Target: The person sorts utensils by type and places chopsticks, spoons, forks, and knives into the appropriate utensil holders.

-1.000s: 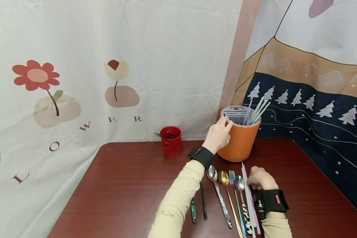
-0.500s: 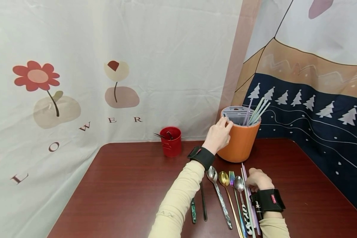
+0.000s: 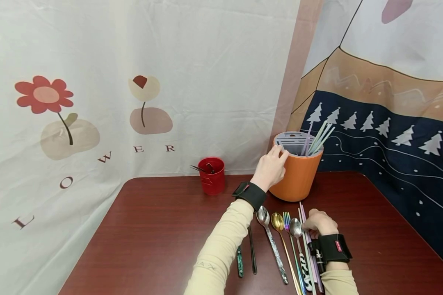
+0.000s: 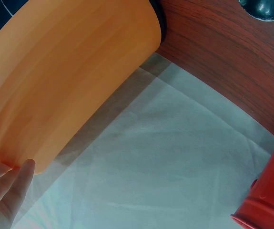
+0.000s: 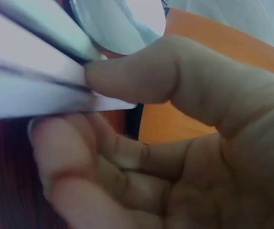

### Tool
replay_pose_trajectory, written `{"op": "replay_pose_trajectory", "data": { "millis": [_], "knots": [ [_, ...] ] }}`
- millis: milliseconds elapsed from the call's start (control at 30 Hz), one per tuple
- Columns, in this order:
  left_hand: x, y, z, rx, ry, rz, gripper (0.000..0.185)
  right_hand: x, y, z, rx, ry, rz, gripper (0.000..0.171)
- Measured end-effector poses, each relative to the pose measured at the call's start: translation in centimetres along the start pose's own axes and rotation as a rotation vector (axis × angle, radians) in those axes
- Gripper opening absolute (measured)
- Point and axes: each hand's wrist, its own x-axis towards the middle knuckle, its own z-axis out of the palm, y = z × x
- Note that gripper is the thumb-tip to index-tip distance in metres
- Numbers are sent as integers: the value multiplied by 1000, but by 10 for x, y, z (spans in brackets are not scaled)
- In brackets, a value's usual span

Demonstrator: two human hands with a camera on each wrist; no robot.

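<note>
Pale straws (image 3: 305, 233) lying flat on the worktop (image 3: 162, 229), at the right end of a row of cutlery, running from just in front of the orange holder (image 3: 297, 174) back toward the near edge. Pinched between thumb and fingers of the right hand (image 3: 317, 223), seen close in the right wrist view as pale flat strips (image 5: 32, 90) under the thumb tip, with a spoon bowl (image 5: 120, 24) just beyond. Beside the straws, leftward: a silver spoon (image 3: 298, 246), a rainbow fork (image 3: 291, 241), a gold spoon (image 3: 282, 241), a larger silver spoon (image 3: 269, 241), then dark chopsticks (image 3: 252, 254), all parallel and close together. More straws (image 3: 317, 139) standing tilted in the holder's slotted top. Left hand (image 3: 271, 168) curled round the holder's left side, fingertips on the rim, fingers against the orange wall in the left wrist view (image 4: 10, 186). Red cup (image 3: 211, 175) well to the left of the holder, near the back edge. Dark reddish wood surface, bare to the left and to the right of the cutlery row; printed cloth hung behind and to the right. Both forearms in cream sleeves with black wrist straps, the left stretched forward, the right bent low over the worktop.
</note>
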Motion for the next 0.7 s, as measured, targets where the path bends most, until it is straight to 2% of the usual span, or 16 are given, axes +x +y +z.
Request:
{"op": "replay_pose_trajectory", "data": {
  "millis": [300,433,500,700],
  "knots": [
    [-1,0,0,9,-2,1,39,0,4,-2,99,-23,-51,17],
    [-1,0,0,8,-1,1,39,-2,4,-8,138,-14,-66,12],
    [-1,0,-1,4,4,3,38,-3,5,-13,141,1,-75,9],
    [-1,0,-1,-3,24,5,38,-9,3,-26,91,105,-84,16]
  ]
}}
